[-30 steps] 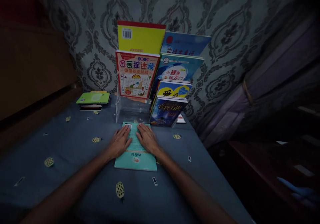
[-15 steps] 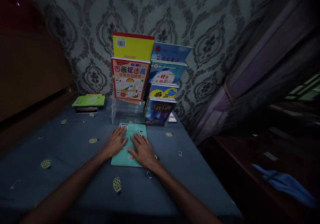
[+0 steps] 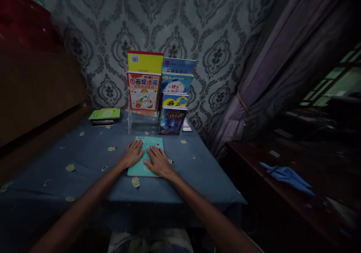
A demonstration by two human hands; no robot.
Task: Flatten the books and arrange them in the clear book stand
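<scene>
A teal book [image 3: 138,169] lies flat on the cloth-covered table. My left hand [image 3: 133,153] rests on its left side, fingers spread. On the right side of the same book lies my right hand [image 3: 158,162], also flat with its fingers apart. The two hands cover part of the cover. Just behind the book stands a clear acrylic rack [image 3: 143,124]. It holds a red-bordered picture book [image 3: 143,92], a yellow book [image 3: 145,62] behind that, and on its right side several books, with a dark blue book [image 3: 172,121] in front.
A small stack of books with a green one [image 3: 105,113] on top sits at the table's back left. The blue tablecloth [image 3: 93,177] has pineapple prints. To the right are a gathered curtain [image 3: 239,95] and a dark red surface with a blue cloth [image 3: 287,177]. A patterned wall rises behind.
My viewpoint has tilted and drawn back, so the table's front edge and my lap now show. Both hands stay flat on the teal book.
</scene>
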